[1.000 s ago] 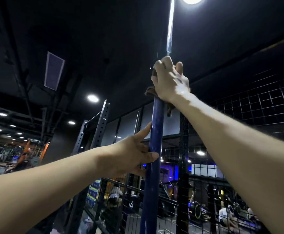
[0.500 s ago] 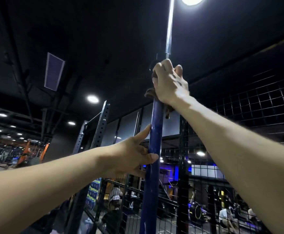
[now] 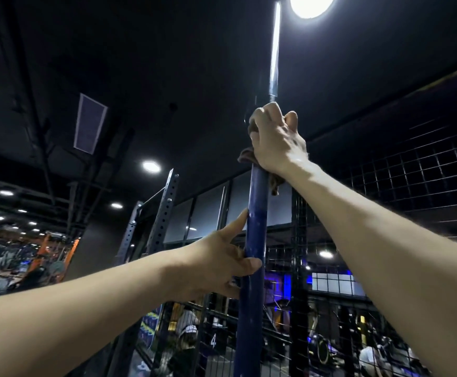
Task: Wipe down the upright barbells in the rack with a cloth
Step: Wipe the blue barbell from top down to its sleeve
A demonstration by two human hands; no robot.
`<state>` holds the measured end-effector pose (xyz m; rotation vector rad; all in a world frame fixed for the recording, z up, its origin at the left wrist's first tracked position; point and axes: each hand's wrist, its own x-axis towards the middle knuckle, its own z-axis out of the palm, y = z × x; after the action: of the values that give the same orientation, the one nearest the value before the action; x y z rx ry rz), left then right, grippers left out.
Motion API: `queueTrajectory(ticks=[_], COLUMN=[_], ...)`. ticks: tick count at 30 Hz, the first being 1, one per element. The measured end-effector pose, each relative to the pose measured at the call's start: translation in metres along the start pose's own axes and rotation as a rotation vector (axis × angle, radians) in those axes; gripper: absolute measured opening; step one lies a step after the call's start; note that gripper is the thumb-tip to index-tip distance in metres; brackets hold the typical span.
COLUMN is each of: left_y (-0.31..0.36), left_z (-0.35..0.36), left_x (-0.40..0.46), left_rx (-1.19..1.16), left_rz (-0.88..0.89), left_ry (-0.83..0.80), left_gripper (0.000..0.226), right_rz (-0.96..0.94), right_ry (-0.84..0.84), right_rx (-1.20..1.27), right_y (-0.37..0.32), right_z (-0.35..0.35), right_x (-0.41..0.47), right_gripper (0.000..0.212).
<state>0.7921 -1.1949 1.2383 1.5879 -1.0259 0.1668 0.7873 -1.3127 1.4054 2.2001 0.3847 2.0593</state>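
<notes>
Blue, scuffed paint covered the thick round sleeve of the upright barbell, which narrowed above into a slim bright steel shaft running up toward the round ceiling lamp. The right hand was clenched around a crumpled brown cloth at the sleeve's top, slightly higher than half a second before. The left hand gripped the sleeve lower down, thumb across its front, index finger raised along it, unchanged. Black wire mesh stood behind.

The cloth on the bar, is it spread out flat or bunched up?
Bunched up. The brown cloth is wadded around the blue barbell under the right hand, with only crumpled edges poking out.
</notes>
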Motion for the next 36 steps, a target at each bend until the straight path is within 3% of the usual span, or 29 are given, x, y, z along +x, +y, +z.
queueTrajectory(ticks=[7,12,16,19,22,24,27,29,31,33,36], left_y=[-0.004,0.000,0.011,0.021,0.041,0.059,0.078,0.084,0.092,0.100,0.105], left_z=[0.006,0.012,0.018,0.022,0.026,0.032,0.040,0.042,0.041,0.037,0.030], left_x=[-0.002,-0.016,-0.029,-0.038,-0.041,-0.042,-0.043,-0.042,-0.043,-0.042,-0.035], left_rx=[-0.032,0.041,0.080,0.162,0.129,0.043,-0.073,-0.109,-0.084,0.014,0.234], left_rz=[0.010,-0.002,-0.007,0.015,0.099,0.091,0.025,0.041,0.083,0.115,0.121], left_ry=[0.070,0.094,0.242,0.376,0.452,0.354,0.214,0.235,0.305,0.427,0.597], left_gripper=[0.079,0.051,0.054,0.037,0.036,0.042,0.051,0.040,0.027,0.023,0.022], right_rz=[-0.115,-0.114,-0.091,0.040,0.275,0.351,0.457,0.450,0.412,0.441,0.468], right_ry=[-0.120,-0.314,-0.428,-0.389,-0.362,-0.398,-0.369,-0.373,-0.394,-0.411,-0.479], right_rx=[0.055,0.149,0.329,0.655,1.204,1.567,1.793,1.864,1.796,1.666,1.605], right_y=[-0.006,-0.007,0.000,0.007,0.008,0.004,-0.002,0.002,0.010,0.017,0.023], right_z=[-0.009,-0.019,-0.038,-0.060,-0.087,-0.101,-0.116,-0.121,-0.123,-0.122,-0.111], right_x=[-0.062,-0.096,-0.111,-0.117,-0.120,-0.119,-0.117,-0.120,-0.125,-0.130,-0.135], right_gripper=[0.008,0.009,0.019,0.026,0.024,0.031,0.048,0.049,0.026,0.011,0.012])
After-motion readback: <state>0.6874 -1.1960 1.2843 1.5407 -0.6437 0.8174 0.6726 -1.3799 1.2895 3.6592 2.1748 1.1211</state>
